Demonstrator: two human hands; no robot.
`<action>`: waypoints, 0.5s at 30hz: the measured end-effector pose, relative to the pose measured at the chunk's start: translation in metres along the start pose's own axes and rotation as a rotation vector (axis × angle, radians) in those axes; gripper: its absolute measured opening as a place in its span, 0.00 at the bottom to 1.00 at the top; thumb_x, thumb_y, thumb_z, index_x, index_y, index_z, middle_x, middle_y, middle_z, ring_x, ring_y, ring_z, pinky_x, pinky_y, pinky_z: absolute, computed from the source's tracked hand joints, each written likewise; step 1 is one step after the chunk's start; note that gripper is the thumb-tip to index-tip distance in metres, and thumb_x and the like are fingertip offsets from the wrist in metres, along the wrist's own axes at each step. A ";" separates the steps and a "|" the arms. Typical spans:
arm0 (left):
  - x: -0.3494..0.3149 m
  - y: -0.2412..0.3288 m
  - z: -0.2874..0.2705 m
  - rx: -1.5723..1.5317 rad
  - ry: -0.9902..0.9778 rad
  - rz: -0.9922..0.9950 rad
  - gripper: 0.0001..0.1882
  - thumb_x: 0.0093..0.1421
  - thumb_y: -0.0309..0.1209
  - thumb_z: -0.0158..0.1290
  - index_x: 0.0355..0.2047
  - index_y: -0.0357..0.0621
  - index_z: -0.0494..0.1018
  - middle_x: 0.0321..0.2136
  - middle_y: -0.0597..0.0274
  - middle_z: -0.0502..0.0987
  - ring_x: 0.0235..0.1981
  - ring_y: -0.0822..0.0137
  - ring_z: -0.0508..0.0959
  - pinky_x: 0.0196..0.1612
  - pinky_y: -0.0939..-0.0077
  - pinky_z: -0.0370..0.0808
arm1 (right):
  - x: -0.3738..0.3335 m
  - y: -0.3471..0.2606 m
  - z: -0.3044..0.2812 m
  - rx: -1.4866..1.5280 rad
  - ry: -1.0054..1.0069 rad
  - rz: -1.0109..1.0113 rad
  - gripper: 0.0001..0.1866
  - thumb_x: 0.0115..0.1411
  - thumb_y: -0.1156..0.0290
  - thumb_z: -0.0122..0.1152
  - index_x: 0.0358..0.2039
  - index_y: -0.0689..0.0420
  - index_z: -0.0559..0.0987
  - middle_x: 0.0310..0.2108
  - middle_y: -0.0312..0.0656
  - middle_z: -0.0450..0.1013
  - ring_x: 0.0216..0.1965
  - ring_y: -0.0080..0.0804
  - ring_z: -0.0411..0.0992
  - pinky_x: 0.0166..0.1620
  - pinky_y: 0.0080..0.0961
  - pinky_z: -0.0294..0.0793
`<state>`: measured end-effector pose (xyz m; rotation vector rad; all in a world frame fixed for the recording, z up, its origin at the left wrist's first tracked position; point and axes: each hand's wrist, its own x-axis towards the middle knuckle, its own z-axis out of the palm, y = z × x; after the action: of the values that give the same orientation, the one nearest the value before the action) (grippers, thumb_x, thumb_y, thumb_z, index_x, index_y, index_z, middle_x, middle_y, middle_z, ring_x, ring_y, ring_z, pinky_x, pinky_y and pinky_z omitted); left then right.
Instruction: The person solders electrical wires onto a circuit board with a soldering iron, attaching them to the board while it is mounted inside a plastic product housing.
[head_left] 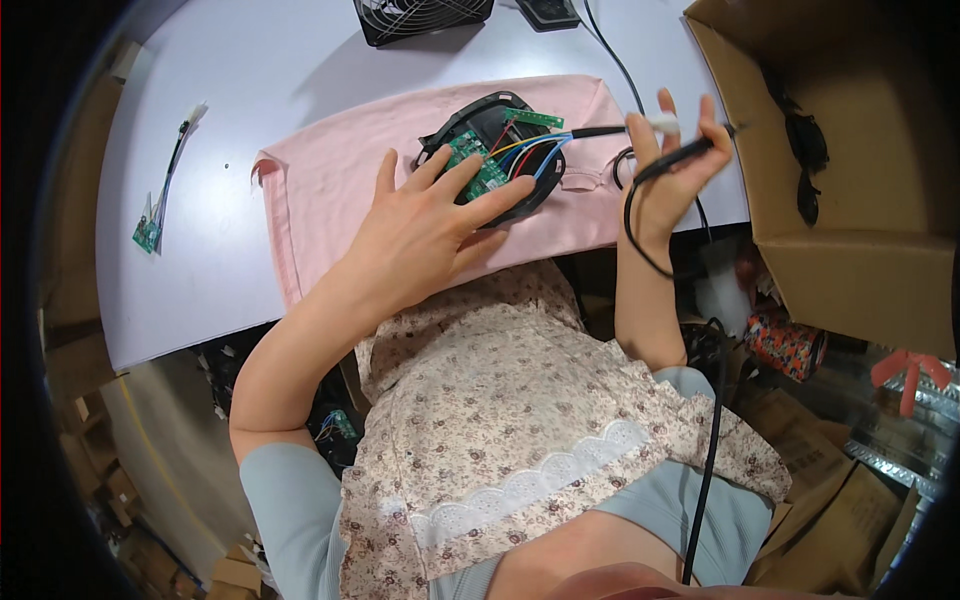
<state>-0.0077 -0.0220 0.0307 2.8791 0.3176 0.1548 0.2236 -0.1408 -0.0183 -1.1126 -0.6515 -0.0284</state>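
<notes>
A white table [250, 80] carries a pink cloth [330, 170], a black fan grille [420, 18] at the far edge, a small green circuit board with wires [150, 228] on the left, and a cardboard box [850, 180] on the right.

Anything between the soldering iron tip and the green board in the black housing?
Nothing visible blocks it. The soldering iron in the right hand points toward the green board. The left hand presses on the board's near side; coloured wires cross the gap by the tip.
</notes>
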 end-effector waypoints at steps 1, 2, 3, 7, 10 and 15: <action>0.000 0.000 -0.001 0.004 0.000 0.012 0.28 0.67 0.48 0.54 0.67 0.75 0.65 0.62 0.52 0.71 0.65 0.44 0.68 0.62 0.28 0.60 | -0.006 -0.004 -0.006 -0.111 -0.022 -0.066 0.39 0.50 0.93 0.69 0.53 0.47 0.58 0.73 0.51 0.44 0.65 0.53 0.66 0.56 0.33 0.77; 0.002 0.001 -0.001 0.004 0.004 0.011 0.28 0.67 0.48 0.54 0.67 0.75 0.65 0.62 0.52 0.71 0.65 0.44 0.68 0.62 0.28 0.60 | -0.011 -0.014 -0.006 -0.138 -0.047 -0.120 0.39 0.51 0.91 0.70 0.52 0.47 0.57 0.74 0.51 0.44 0.66 0.54 0.65 0.54 0.33 0.79; 0.002 0.001 -0.001 0.016 0.026 0.033 0.29 0.66 0.48 0.54 0.67 0.76 0.65 0.60 0.51 0.72 0.64 0.44 0.69 0.61 0.28 0.61 | -0.016 -0.026 -0.003 -0.166 -0.071 -0.171 0.38 0.51 0.90 0.71 0.52 0.47 0.57 0.74 0.51 0.44 0.67 0.54 0.64 0.52 0.32 0.81; 0.000 0.001 0.006 0.054 0.112 0.081 0.27 0.64 0.46 0.57 0.64 0.71 0.69 0.57 0.50 0.73 0.60 0.44 0.72 0.60 0.31 0.62 | -0.025 -0.060 0.037 -0.118 -0.213 -0.318 0.39 0.51 0.89 0.72 0.50 0.46 0.56 0.74 0.51 0.44 0.67 0.58 0.63 0.50 0.34 0.87; 0.005 0.002 0.025 0.055 0.197 0.028 0.27 0.64 0.49 0.56 0.63 0.71 0.68 0.50 0.52 0.76 0.57 0.49 0.73 0.58 0.33 0.65 | -0.027 -0.059 0.062 -0.032 -0.477 -0.399 0.37 0.50 0.86 0.74 0.51 0.51 0.59 0.73 0.57 0.41 0.66 0.56 0.65 0.48 0.34 0.87; 0.000 0.001 0.031 -0.190 0.251 0.040 0.22 0.65 0.45 0.56 0.58 0.61 0.72 0.49 0.52 0.78 0.56 0.46 0.74 0.61 0.37 0.63 | -0.041 -0.048 0.089 0.203 -0.682 -0.203 0.30 0.52 0.81 0.75 0.50 0.55 0.66 0.69 0.62 0.54 0.56 0.45 0.75 0.40 0.28 0.82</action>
<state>-0.0037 -0.0300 0.0013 2.6798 0.2731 0.5274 0.1322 -0.1010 0.0254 -0.8450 -1.3444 0.2489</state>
